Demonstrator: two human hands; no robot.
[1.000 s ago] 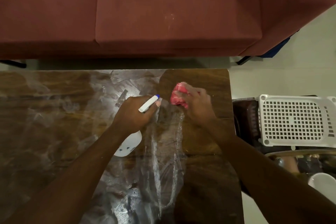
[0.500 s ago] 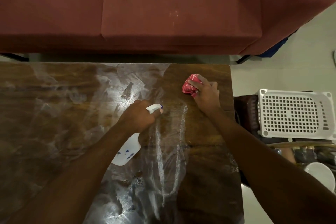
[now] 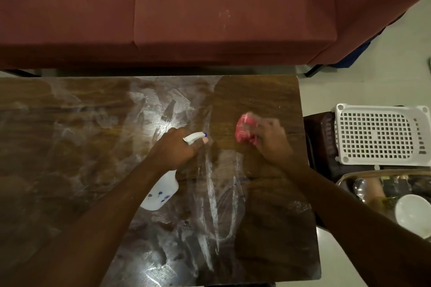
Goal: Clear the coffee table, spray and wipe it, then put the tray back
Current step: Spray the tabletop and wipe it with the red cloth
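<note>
The dark wooden coffee table (image 3: 70, 137) fills the lower left and shows wet, streaky smears across its middle. My left hand (image 3: 175, 149) grips a white spray bottle (image 3: 161, 193) with a blue-tipped nozzle, held above the table's centre and pointing right. My right hand (image 3: 270, 142) holds a bunched pink cloth (image 3: 245, 130) pressed on the table near its right edge; both are blurred. A metal tray (image 3: 349, 176) with a white bowl (image 3: 412, 214) and a spoon lies at the lower right, off the table.
A maroon sofa (image 3: 210, 11) runs along the far side of the table. A white perforated plastic basket (image 3: 380, 135) sits upside down to the right, over a dark item. Pale floor shows at the right.
My right hand with the pink cloth slid away to the far right part of the table, then back toward me. My left hand kept the spray bottle roughly where it was.
</note>
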